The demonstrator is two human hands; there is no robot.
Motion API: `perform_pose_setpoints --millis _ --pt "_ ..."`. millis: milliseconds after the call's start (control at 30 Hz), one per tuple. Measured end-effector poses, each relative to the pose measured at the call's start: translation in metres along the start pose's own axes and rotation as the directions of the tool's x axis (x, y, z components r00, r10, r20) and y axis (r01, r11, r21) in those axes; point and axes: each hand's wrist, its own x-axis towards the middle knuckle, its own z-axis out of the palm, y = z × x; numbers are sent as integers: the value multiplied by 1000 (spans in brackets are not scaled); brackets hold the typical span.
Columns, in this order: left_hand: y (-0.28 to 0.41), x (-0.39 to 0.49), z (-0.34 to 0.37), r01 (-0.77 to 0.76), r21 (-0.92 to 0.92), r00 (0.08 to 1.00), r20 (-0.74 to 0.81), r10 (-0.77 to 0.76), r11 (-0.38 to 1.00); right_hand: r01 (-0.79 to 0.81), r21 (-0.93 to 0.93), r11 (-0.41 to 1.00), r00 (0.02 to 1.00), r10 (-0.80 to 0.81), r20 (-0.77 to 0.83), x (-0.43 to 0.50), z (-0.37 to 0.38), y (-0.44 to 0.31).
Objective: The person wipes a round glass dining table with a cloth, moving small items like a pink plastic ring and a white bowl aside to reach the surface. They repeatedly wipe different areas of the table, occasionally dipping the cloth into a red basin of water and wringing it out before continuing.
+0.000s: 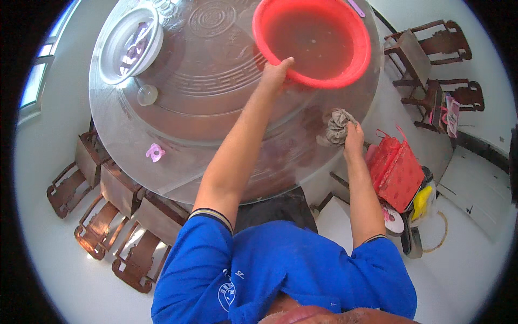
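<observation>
My left hand (pixel 278 75) grips the near rim of a red plastic basin (pixel 262 40), with its thumb over the edge. Murky water (pixel 313 44) stands in the basin. To the right and nearer to me, my right hand (pixel 353 137) holds a crumpled grey-beige cloth (pixel 339 127) at the near right edge of a round table with a glass top (pixel 194 158). The carved wood pattern shows through the glass. Wet-looking marks lie on the glass around the cloth.
At the far left of the table stand a whitish basin (pixel 156 48) and a small clear cup (pixel 147 95). A pink plastic piece (pixel 155 152) lies nearer. A purple handle (pixel 356 7) is at the far right. Wooden chairs (pixel 135 263) surround the table; a red bag (pixel 398 174) is beside my right arm.
</observation>
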Motion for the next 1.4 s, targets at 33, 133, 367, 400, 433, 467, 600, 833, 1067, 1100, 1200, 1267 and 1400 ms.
perform_pose_setpoints --millis 33,133,367,400,433,467,600,833,1067,1100,1200,1267,1400 --pt "-8 6 -7 3 -61 1000 0 -3 998 -52 85 995 998 49 40 3 -1 -10" --pt "-18 18 -13 7 -170 1000 -27 -12 985 -157 266 951 971 99 220 31 -13 -37" --pt "-3 10 1 -10 -107 993 -118 -2 994 -232 425 875 919 55 389 123 -28 -73" --pt "0 1 5 8 -76 983 -181 -22 997 -256 362 896 925 119 361 116 -17 -95" --pt "0 -4 12 30 -45 971 -234 -39 999 -219 354 909 903 52 426 124 -16 -104" --pt "-8 2 4 36 -9 965 -260 -37 999 -190 346 919 861 -14 509 136 -15 -110" --pt "-27 2 -12 -30 62 952 -301 47 998 -326 320 890 846 123 519 140 0 -132" --pt "-16 -59 -1 -230 -132 940 -286 185 964 -353 283 892 758 95 646 147 -9 -128" --pt "-16 -150 -12 -304 -111 893 -380 242 946 -382 197 903 699 143 701 104 -21 -140" --pt "-14 -162 -17 -299 -98 886 -397 239 949 -390 202 898 720 161 675 96 -15 -143" --pt "-21 -207 -37 -244 -66 878 -440 191 968 -382 8 924 556 223 801 60 -7 -139" --pt "-31 -233 -55 -169 -56 878 -462 125 984 -432 -7 902 557 273 784 28 8 -136" --pt "-53 -279 -75 -277 -95 833 -519 190 956 -350 -78 934 534 267 802 24 12 -105"
